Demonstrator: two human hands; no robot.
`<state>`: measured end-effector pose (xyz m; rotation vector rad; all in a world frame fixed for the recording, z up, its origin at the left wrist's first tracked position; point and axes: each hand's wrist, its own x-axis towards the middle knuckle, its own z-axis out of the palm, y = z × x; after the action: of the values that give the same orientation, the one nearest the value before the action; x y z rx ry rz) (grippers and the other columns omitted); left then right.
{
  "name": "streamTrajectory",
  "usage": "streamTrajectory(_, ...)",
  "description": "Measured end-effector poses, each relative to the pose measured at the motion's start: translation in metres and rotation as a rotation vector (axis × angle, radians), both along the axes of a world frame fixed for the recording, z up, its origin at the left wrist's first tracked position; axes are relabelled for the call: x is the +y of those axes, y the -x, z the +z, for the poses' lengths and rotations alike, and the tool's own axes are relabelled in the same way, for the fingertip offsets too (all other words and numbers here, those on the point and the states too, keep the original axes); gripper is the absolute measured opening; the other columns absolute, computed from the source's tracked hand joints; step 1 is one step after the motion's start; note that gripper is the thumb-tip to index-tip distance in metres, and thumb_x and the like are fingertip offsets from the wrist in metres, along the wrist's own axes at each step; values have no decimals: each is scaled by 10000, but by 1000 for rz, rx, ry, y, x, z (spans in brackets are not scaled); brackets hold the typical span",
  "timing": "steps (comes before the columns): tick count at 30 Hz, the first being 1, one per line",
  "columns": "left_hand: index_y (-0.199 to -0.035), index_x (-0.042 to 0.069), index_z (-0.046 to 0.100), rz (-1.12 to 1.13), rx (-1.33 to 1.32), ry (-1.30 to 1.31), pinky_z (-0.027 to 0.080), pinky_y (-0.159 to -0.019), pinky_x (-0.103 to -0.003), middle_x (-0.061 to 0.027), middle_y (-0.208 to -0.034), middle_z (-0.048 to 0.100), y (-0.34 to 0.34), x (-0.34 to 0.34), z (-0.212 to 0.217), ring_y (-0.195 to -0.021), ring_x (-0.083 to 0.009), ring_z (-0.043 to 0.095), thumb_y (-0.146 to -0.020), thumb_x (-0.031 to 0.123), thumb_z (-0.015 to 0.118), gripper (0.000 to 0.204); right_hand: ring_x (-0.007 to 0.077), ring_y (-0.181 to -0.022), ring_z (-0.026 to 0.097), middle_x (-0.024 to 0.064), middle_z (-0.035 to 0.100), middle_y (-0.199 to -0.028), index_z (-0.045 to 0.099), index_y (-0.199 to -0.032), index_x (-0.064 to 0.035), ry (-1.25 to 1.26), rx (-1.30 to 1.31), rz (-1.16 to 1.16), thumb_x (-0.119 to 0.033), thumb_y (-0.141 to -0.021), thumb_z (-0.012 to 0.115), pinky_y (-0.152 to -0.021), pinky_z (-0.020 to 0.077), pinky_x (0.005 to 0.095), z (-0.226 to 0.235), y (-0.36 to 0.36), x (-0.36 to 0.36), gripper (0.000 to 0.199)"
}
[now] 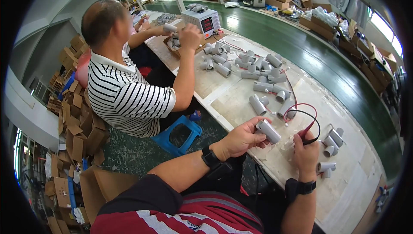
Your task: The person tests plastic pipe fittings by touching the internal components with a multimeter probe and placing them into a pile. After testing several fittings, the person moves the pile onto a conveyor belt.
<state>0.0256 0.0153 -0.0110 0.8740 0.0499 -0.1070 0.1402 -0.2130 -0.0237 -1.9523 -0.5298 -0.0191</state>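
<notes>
My left hand [245, 139] is closed round a grey plastic cylinder [269, 132], which it holds tilted above the table's near edge. To its right, my right hand [306, 152] grips the test probes [306, 133], one red and one black, with their wires looping up and away to the left. What the probe tips touch, if anything, cannot be made out. Several grey cylinders [258, 104] lie loose beyond my left hand, some with short thin wires. A smaller group of grey cylinders [333, 138] lies just right of my right hand.
A power supply [202, 21] with a lit red display stands farther along the table [219, 92]. A co-worker in a striped shirt [129, 92] sits at my left, handling similar cylinders over a carton [172, 49]. A blue stool [178, 135] and cardboard boxes [77, 135] occupy the floor.
</notes>
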Motion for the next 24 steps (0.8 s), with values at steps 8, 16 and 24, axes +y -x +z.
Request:
streamTrajectory(8,-1383,130,533,-39,-15,192,507,-864,-274,-33,-1144,639,-13,7,-16,-1028,-142,637,-985,40,661,427,85,-575,575,-6,624,-708,651,-942,-31,-27,30,14,-109,-943,685,-525,456,261,2,-4,2,86)
streamTrajectory(16,-1385,134,540,21,-130,-2,522,-919,-286,-15,-1167,633,-5,3,-20,-1096,-135,622,-928,-22,711,511,83,-582,582,-2,630,-711,650,-933,-35,-14,57,9,-110,-938,692,-528,464,255,3,2,-3,85)
streamTrajectory(24,-1455,106,486,217,-125,-235,508,-1057,-366,-105,-1375,605,-12,1,-16,-1218,-222,614,-949,-42,647,551,116,-641,637,51,698,-761,680,-887,-12,-191,188,45,-128,-967,657,-571,496,286,22,-4,12,143)
